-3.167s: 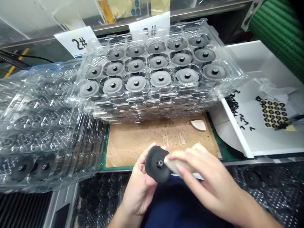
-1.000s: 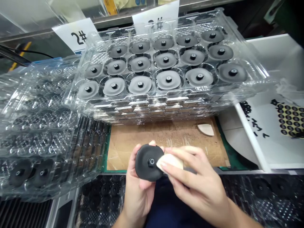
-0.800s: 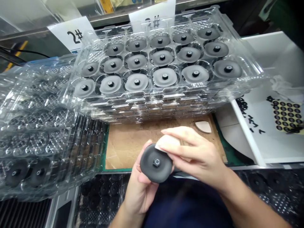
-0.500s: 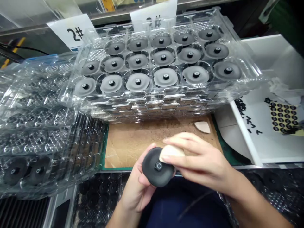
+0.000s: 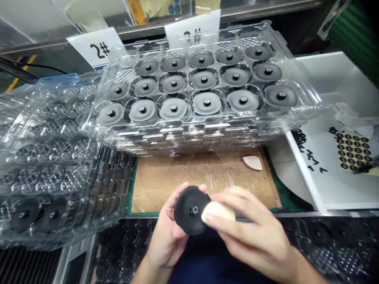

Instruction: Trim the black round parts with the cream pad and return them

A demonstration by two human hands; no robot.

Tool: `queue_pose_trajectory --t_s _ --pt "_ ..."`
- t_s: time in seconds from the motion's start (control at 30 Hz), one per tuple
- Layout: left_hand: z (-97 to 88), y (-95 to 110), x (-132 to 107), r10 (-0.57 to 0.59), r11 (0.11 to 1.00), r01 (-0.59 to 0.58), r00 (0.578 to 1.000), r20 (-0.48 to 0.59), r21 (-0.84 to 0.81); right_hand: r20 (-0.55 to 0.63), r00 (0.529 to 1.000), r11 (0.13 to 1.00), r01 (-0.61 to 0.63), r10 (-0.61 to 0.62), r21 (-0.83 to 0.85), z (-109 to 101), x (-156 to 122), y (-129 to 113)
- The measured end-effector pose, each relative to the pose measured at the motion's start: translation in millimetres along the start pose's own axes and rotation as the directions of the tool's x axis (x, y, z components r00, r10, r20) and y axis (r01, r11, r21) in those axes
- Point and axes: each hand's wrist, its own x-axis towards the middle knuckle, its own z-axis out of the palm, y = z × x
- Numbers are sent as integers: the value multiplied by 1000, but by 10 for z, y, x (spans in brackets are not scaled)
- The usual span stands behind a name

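We hold the black disc [image 5: 186, 217] by its rim in our left hand [image 5: 168, 238], fingers curled round it, in front of the stacked clear trays [image 5: 180, 125]. Our right hand [image 5: 256, 232] has its fingers pinched on a cream wedge [image 5: 222, 211], set against the disc's right side.
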Motion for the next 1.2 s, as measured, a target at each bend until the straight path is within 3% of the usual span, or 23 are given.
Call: queue_pose_trajectory --t_s 0.1,0.23,0.37,0.53,0.63,0.77,0.9,1.03,1.2 --pt "-3 -27 10 46 999 -46 999 14 4 -14 1000 1000 -23 23 0 22 -50 -32" --pt "60 -65 7 136 990 -134 989 -53 42 -119 988 992 -107 98 -69 66 -39 -97" --pt "78 -95 10 183 982 -180 981 -60 48 -120 991 998 -62 59 -21 123 -17 -164" --pt "57 -136 41 280 960 -277 957 -77 48 -175 980 992 -107 94 -68 169 -33 -169" --pt "73 -145 49 304 953 -303 947 -102 19 -147 986 997 -79 74 -22 210 -50 -189" --pt "73 -162 41 331 944 -330 935 -129 29 -206 967 983 -170 152 -69 255 -52 -212" --pt "42 -177 36 328 944 -329 937 -121 13 -188 977 993 -115 106 -36 276 -46 -222" --pt "-3 -190 41 346 938 -347 930 -121 11 -212 964 981 -182 164 -72 281 -38 -209" --pt "-54 -211 26 330 942 -333 941 -78 -33 -152 983 994 -105 99 -29 273 -30 -218"
